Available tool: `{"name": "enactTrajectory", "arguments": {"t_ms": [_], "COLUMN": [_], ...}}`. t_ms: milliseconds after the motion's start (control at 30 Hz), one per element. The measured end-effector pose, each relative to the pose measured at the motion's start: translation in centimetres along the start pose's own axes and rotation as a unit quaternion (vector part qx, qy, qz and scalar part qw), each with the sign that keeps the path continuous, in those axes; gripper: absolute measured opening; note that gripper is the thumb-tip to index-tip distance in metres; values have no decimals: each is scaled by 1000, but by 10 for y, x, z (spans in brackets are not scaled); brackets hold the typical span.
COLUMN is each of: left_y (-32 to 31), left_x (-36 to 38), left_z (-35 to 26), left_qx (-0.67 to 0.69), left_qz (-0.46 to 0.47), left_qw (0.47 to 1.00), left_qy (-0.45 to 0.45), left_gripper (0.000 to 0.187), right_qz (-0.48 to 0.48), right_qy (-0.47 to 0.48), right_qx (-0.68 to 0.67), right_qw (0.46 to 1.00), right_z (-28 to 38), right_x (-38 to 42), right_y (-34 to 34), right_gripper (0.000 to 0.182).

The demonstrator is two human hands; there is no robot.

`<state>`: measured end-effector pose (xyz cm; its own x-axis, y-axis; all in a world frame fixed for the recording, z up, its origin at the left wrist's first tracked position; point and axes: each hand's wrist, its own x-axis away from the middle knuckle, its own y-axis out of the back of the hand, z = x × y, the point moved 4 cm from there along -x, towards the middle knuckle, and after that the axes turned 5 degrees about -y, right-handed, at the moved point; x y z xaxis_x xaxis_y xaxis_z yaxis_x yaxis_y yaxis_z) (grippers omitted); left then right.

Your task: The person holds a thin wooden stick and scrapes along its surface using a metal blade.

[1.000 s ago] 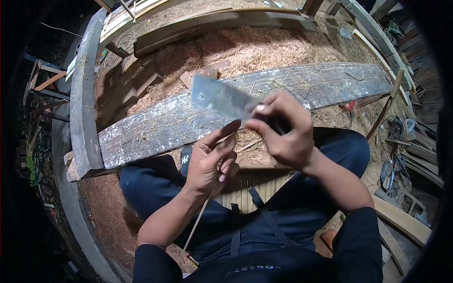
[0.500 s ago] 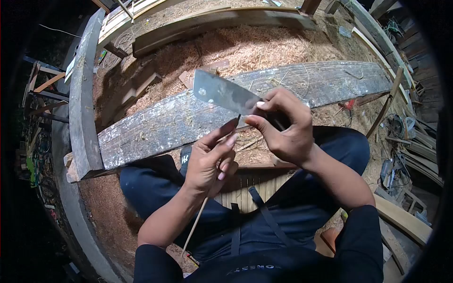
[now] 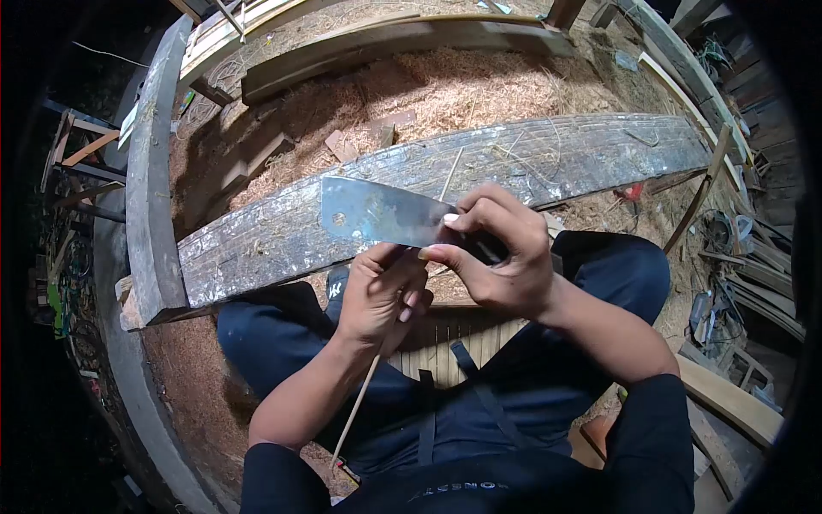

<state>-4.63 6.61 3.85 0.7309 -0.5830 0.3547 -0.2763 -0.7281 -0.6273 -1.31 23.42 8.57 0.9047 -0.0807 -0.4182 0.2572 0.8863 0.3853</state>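
A broad metal blade (image 3: 377, 210) with a hole near its far end is in my right hand (image 3: 505, 248), whose fingers wrap round its handle end. My left hand (image 3: 381, 295) is closed round a thin stick (image 3: 355, 403), which runs down from the palm towards my lap. The blade's lower edge lies at the fingertips of my left hand and covers the stick's upper end. My right thumb is close to those fingertips. Behind both hands lies a weathered, paint-spotted plank (image 3: 291, 223).
A thick grey beam (image 3: 154, 171) stands at the left end of the plank. Wood shavings (image 3: 505, 81) cover the ground beyond, with a long board (image 3: 394, 43) across them. Wood strips (image 3: 762, 283) and a curved board (image 3: 728, 398) lie at the right.
My right hand and the blade have moved down and left, and the blade is now more level. The dark tip of the stick, seen before above my left fingers, is now hidden.
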Motion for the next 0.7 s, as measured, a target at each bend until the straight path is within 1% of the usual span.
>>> {"name": "enactTrajectory", "arguments": {"t_ms": [33,100,200,300,367,400,433,467,500,533,600,633,667,700], "left_y": [-2,-4,-6,-6,-6,-7,-9,-10,-11,-13,-11,-7,-8,-10], "left_x": [1,2,1,2,2,4,7,10,14,11,9,7,8,10], "left_z": [-2,-4,-5,-6,-6,-8,-10,-10,-10,-10,-9,-8,-10,-10], "left_qx": [0,0,2,10,24,23,23,23,23,26,-42,-45,-48,-22], "left_qz": [-4,-10,-5,15,-10,-10,-9,-7,19,23,-37,-31,-35,-76], "left_qw": [1000,1000,1000,1000,1000,1000,1000,999,999,999,998,999,998,997], "left_qy": [6,12,11,4,-5,-4,11,26,13,11,14,4,5,15], "left_gripper": [9,9,10,14,25,25,29,33,35,35,41,44,44,45], "right_qz": [-1,-51,-35,-41,-52,-66,-102,-116,-129,-128,-72,-53,-29,-5], "right_qy": [1,44,43,51,59,67,34,-20,-74,-72,22,44,49,53], "right_qx": [1,-20,-1,26,25,22,19,23,25,31,26,9,14,4], "right_qw": [1000,998,998,998,997,995,994,993,989,989,997,998,998,999], "right_z": [1,6,4,4,3,2,-13,-20,-28,-26,-15,-9,6,11], "right_x": [-2,-4,-4,-6,-7,-8,-11,-14,-17,-17,-9,-5,-2,3], "right_y": [-1,0,1,5,4,3,6,16,26,27,15,7,1,-4], "right_gripper": [29,26,25,25,25,25,26,27,28,28,26,28,31,32]}}
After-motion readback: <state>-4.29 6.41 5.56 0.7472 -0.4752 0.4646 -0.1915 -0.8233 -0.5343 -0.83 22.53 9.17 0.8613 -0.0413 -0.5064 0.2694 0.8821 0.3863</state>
